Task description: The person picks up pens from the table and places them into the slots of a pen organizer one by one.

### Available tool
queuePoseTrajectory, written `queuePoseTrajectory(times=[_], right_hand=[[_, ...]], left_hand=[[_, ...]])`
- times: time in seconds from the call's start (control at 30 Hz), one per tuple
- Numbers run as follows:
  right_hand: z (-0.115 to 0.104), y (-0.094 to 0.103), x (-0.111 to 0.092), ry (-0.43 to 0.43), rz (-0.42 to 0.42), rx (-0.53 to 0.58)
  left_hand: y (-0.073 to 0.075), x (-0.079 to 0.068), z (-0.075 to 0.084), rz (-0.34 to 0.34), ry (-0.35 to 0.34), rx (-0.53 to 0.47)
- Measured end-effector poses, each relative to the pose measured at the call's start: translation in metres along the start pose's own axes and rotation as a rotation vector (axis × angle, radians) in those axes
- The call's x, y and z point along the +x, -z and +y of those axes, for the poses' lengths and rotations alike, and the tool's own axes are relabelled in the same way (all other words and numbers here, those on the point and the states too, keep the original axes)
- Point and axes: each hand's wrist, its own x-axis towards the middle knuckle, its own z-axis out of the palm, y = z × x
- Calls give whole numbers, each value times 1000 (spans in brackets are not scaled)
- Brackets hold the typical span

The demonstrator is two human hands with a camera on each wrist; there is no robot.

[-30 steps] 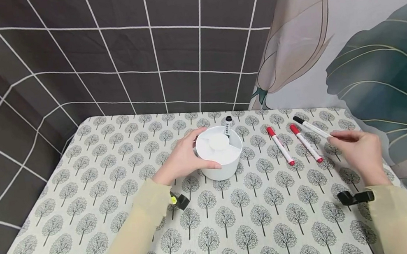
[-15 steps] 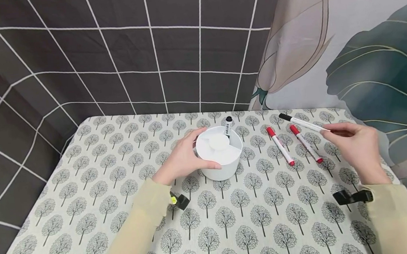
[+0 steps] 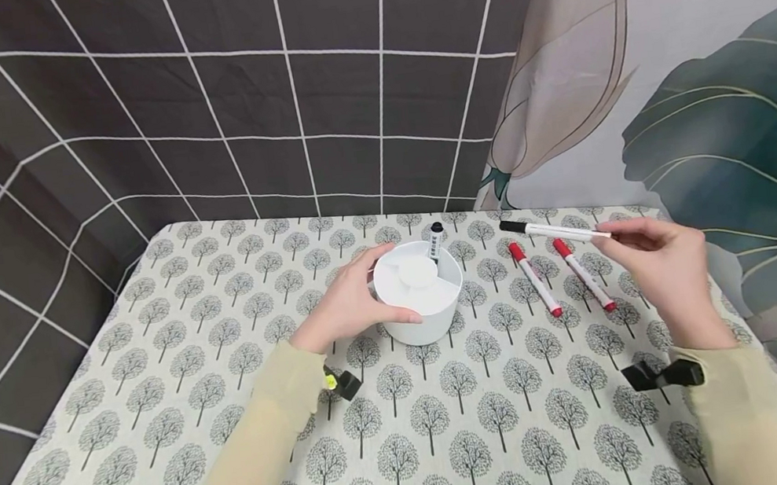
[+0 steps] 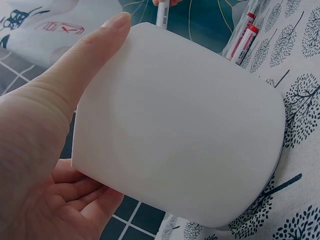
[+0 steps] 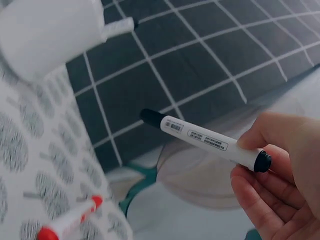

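A white round pen holder (image 3: 419,314) with inner dividers stands on the cloth, and a black-capped marker (image 3: 435,243) leans upright in its far right compartment. My left hand (image 3: 348,298) grips the holder's left side, thumb along the near wall and fingers behind; in the left wrist view the white wall (image 4: 180,125) fills most of the picture. My right hand (image 3: 665,269) pinches a second black-capped marker (image 5: 200,137) by its rear end, above the table with the cap pointing left. Below it lie two red-capped markers, one nearer the holder (image 3: 536,280) and one farther right (image 3: 585,275).
The table is covered by a white cloth with grey tree prints (image 3: 410,446). Behind it hangs a dark curtain with a white grid (image 3: 238,92). A floral curtain (image 3: 703,122) hangs along the right side.
My right hand has raised the black-capped marker and carried it left, above the red-capped markers, turning it closer to level. My left hand and the pen holder have stayed put.
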Motion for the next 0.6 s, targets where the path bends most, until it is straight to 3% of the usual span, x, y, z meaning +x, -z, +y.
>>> queuePoseTrajectory(times=[0.3, 0.6], right_hand=[[-34, -13, -6, 58, -48, 88], [-53, -28, -6, 119, -76, 370]], left_hand=[[0, 0, 0, -3, 6, 3], [1, 0, 1, -11, 10, -11]])
